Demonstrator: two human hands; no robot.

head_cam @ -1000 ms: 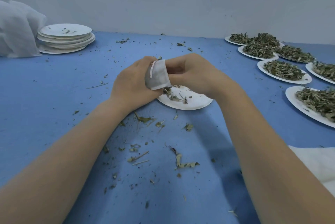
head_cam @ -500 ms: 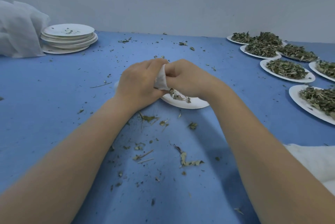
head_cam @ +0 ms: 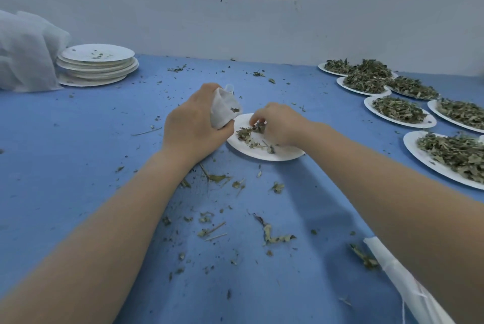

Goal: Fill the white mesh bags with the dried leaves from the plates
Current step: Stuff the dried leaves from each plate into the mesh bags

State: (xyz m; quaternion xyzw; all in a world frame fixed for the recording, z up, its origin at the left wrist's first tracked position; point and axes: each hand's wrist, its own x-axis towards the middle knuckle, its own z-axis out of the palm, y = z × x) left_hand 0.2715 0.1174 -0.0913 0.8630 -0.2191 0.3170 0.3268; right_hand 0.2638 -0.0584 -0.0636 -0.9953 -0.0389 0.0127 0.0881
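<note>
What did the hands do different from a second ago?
The right hand let go of the white mesh bag, dropped to the plate and now pinches dried leaves. The left hand kept its grip on the bag, now alone. The stack of empty plates and the full plates stayed put.

Table surface [head_cam: 78, 156]: plain blue, flecked with dull green-brown leaf crumbs. Mesh bag [head_cam: 222, 111] in the left hand [head_cam: 193, 127]: white, dark leaf showing at its mouth. Plate [head_cam: 262, 153] at centre: white, with scattered olive-green leaves [head_cam: 246, 135]. Plates along the right edge [head_cam: 419, 145]: white, heaped grey-green. Stacked plates [head_cam: 97, 64] at the far left corner: off-white. Wall [head_cam: 235, 22]: pale grey-white.
</note>
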